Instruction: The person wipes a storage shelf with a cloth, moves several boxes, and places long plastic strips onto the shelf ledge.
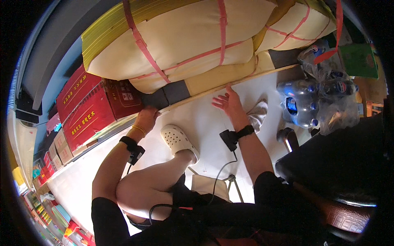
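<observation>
Left of the wooden board (230,88), red cartons (88,108) are stacked on the floor (205,119). The left hand (146,119) is placed at the dark end (166,96) of the board, its fingers curled against it. Above the board, large cream bundles (176,37) tied with pink straps (141,43) are piled. The right hand (227,102) is held open, fingers spread, just below the board's edge. Right of the board, wrapped plastic bottles (305,102) are seen.
</observation>
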Tool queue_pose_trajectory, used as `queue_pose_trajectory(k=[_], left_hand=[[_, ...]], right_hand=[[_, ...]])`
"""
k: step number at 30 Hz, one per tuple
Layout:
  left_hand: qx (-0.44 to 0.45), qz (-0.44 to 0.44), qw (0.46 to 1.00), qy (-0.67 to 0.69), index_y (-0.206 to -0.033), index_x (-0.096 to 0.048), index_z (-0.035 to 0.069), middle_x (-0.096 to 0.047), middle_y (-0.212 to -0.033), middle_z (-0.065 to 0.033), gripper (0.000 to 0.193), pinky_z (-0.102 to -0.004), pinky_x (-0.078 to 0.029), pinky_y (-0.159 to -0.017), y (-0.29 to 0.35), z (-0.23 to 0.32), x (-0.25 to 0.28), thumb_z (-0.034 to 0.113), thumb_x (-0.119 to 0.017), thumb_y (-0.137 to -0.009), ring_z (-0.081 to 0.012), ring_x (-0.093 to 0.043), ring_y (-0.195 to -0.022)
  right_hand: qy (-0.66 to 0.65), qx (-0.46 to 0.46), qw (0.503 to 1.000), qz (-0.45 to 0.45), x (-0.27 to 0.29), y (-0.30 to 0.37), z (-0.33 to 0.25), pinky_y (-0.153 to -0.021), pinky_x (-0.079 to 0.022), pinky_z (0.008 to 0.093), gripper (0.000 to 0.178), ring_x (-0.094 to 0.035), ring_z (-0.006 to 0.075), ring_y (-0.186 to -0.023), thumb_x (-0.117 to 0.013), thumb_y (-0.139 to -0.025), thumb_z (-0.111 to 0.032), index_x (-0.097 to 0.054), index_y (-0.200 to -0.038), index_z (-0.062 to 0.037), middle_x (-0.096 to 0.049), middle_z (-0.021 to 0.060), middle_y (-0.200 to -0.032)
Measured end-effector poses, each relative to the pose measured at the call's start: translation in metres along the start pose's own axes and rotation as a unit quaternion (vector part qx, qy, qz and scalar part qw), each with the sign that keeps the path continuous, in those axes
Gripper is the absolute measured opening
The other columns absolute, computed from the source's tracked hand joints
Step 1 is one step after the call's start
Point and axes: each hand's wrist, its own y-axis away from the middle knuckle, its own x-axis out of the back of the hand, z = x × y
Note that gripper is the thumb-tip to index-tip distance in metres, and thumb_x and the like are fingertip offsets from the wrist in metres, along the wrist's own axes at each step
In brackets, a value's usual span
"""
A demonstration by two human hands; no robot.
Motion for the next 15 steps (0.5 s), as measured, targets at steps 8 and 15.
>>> queue_pose_trajectory(k=[8,15], left_hand=[[-0.003,0.030,0.990,0.140,-0.082,-0.057,0.003,-0.056,-0.078,-0.0190,0.010,-0.0418,-0.044,-0.064,-0.022,0.042,-0.012,0.004,-0.054,-0.073,-0.0363,-0.055,-0.073],[-0.040,0.078,0.990,0.113,-0.096,-0.051,0.004,-0.056,-0.087,-0.0151,0.025,-0.0417,-0.045,-0.065,-0.017,0.042,-0.004,-0.002,-0.052,-0.072,-0.0360,-0.054,-0.079]], right_hand=[[0.024,0.139,0.989,-0.050,-0.004,-0.023,-0.006,-0.070,-0.052,0.0393,0.044,-0.052,0.0229,-0.080,-0.059,-0.079,-0.020,-0.033,-0.112,-0.0055,-0.045,0.0102,-0.096],[0.038,0.230,0.969,-0.084,-0.002,-0.026,0.008,-0.072,-0.052,0.0353,0.038,-0.052,0.0143,-0.067,-0.059,-0.081,-0.028,-0.039,-0.107,-0.0078,-0.051,0.0012,-0.085]])
